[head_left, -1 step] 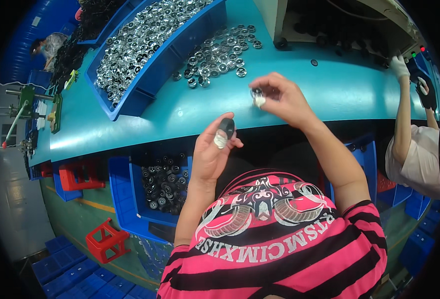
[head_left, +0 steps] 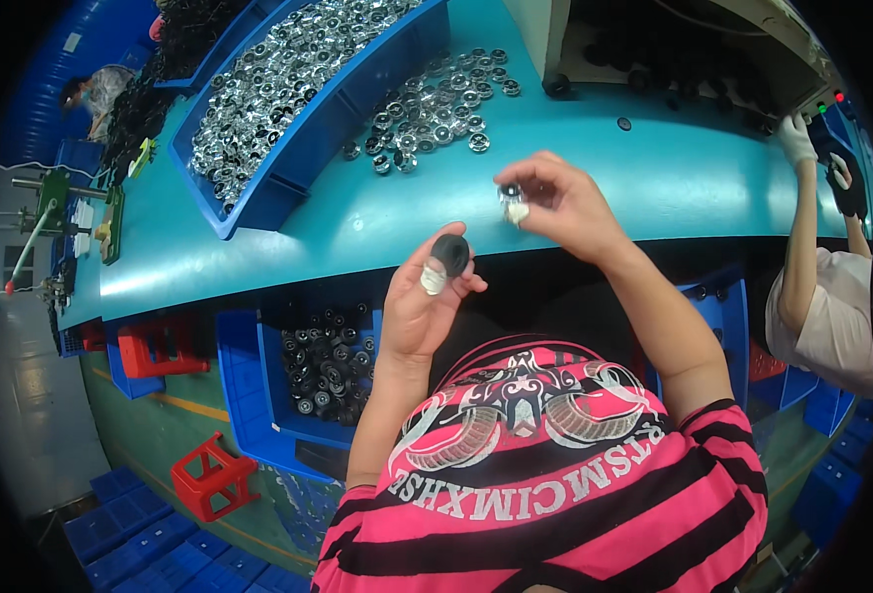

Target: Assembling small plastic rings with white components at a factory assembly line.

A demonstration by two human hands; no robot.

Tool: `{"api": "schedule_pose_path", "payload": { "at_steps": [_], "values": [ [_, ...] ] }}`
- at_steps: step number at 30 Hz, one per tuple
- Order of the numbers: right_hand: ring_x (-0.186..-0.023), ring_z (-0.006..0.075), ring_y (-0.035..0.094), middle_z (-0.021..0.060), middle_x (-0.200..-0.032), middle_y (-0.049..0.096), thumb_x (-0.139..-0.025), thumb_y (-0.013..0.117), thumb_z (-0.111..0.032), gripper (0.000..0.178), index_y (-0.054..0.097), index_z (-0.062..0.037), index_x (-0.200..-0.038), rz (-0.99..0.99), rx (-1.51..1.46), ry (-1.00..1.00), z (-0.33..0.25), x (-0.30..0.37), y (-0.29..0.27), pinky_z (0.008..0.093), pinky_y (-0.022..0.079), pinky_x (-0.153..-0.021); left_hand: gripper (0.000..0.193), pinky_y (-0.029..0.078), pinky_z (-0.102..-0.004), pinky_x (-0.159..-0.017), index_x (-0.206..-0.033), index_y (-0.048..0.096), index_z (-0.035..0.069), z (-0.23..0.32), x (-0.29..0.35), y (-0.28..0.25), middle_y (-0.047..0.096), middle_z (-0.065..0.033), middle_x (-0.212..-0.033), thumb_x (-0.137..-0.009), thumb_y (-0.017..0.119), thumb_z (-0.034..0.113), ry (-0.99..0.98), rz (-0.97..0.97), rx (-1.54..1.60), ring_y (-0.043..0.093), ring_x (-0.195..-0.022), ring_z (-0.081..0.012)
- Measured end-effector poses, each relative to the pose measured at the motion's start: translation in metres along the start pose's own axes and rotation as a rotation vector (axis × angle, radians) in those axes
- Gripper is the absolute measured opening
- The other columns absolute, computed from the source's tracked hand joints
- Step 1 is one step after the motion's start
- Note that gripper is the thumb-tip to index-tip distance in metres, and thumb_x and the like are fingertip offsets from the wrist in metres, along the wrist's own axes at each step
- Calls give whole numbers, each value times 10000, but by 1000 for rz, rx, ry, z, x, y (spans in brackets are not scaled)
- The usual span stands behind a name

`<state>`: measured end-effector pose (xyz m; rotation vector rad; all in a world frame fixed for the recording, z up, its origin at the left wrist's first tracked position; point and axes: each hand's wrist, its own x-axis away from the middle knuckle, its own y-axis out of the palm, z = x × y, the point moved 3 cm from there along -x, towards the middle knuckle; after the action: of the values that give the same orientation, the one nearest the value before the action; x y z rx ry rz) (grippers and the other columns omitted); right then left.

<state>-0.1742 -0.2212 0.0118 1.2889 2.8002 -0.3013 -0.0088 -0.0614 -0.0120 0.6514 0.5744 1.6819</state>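
My left hand (head_left: 419,311) pinches a black rubber ring (head_left: 450,255), apparently a small tyre, between thumb and fingers; its dark hole faces partly upward. A white wrap covers the left thumb. To its right and a little farther away, my right hand (head_left: 570,206) grips a small clear wheel hub (head_left: 509,192) with a dark centre at its fingertips. The right thumb is wrapped in white too. Ring and hub are apart, both held up near the bench's front edge. Loose shiny hubs (head_left: 436,114) lie on the bench beyond my hands.
A long blue bin (head_left: 288,178) full of shiny hubs stands on the teal bench (head_left: 357,232). Under the edge, a blue crate (head_left: 249,381) holds black wheels. A beige housing (head_left: 540,30) with black parts sits at far right. A co-worker's gloved hand (head_left: 797,138) reaches beside it.
The black ring has turned in my left hand, so more of its hole shows. My right hand and the hub have shifted very slightly. The co-worker's gloved hand has moved a little.
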Motion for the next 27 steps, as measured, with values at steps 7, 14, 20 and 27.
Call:
{"api": "schedule_pose_path", "payload": {
  "at_steps": [7,14,20,27],
  "values": [
    [-921,61,589,7,-1052,614,-823,830,-32,391,683,11,-1183,-55,-434,180,-9,30,17,232,535,-825,656,567,-486,-1040,-1529,390,-66,-18,-3,-9,563,-254,-1353,-1001,672,204,-95,-171,363,639,-1150,-312],
    [-848,67,601,4,-997,626,-845,828,-62,364,700,7,-1179,-107,-412,230,-7,36,13,227,517,-755,657,544,-498,-1073,-1542,365,-68,-18,-2,-7,552,-268,-1387,-1009,652,187,-90,-163,357,635,-1181,-338],
    [-874,83,629,2,-989,658,-828,819,-15,353,717,4,-1165,-38,-204,38,-14,40,18,246,537,-764,655,526,-452,-1076,-1548,385,-54,-16,-3,-4,594,-217,-1368,-1007,673,179,-73,-165,311,646,-1182,-299],
    [-778,171,695,69,-933,660,-795,813,-53,285,699,-53,-1055,-2,237,-160,-35,43,29,315,576,-670,652,511,-355,-1028,-1528,428,-53,-16,1,3,619,-142,-1345,-971,715,129,-61,5,46,627,-1193,-216]
  ]
}}
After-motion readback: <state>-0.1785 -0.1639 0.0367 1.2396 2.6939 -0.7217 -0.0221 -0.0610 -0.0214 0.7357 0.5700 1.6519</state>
